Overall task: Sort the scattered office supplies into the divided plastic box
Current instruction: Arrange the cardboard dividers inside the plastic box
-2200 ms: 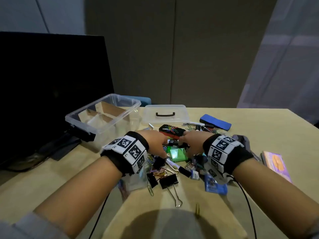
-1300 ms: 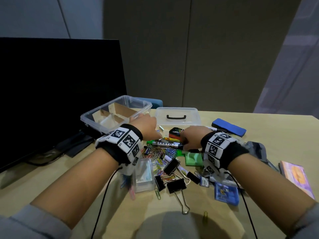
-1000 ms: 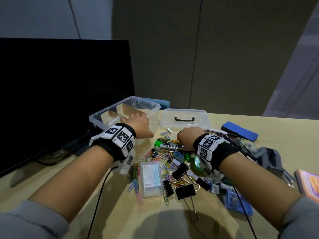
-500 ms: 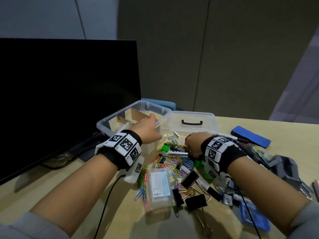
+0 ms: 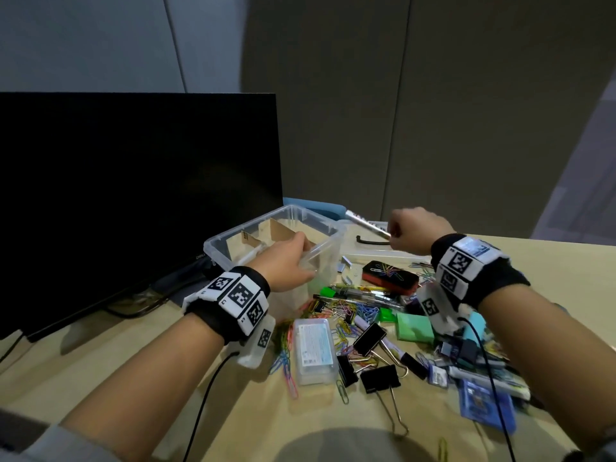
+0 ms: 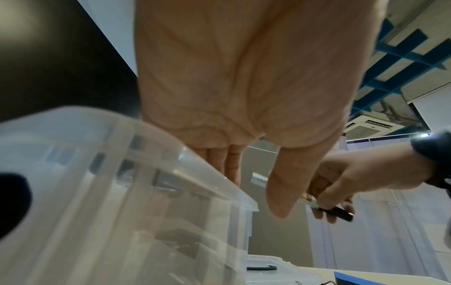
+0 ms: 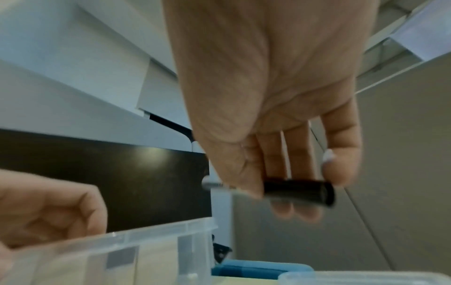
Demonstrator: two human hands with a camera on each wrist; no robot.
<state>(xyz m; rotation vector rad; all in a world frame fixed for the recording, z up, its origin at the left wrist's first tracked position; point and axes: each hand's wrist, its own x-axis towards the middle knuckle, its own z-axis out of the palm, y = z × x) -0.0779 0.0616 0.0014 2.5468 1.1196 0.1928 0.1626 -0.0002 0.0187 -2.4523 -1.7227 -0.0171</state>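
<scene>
The clear divided plastic box (image 5: 328,233) stands at the back left of the table, with cardboard dividers inside. My left hand (image 5: 298,250) grips its near rim, fingers over the edge and thumb outside, as the left wrist view shows at the box rim (image 6: 195,173). My right hand (image 5: 398,231) is raised just right of the box and pinches a white marker (image 5: 365,223) with a black cap. The marker (image 7: 297,188) lies across the fingers with its white end towards the box. In the left wrist view the marker (image 6: 338,211) is seen past my thumb.
The box lid (image 5: 393,253) with a black handle lies behind the pile. Several paper clips (image 5: 353,310), binder clips (image 5: 380,378), a green marker (image 5: 353,291), a clear staples case (image 5: 315,350) and a green pad (image 5: 415,326) are scattered in front. A black monitor (image 5: 133,195) stands left.
My right hand took the marker out of the pile and lifted it up and back beside the box. My left hand moved from the pile to the box rim.
</scene>
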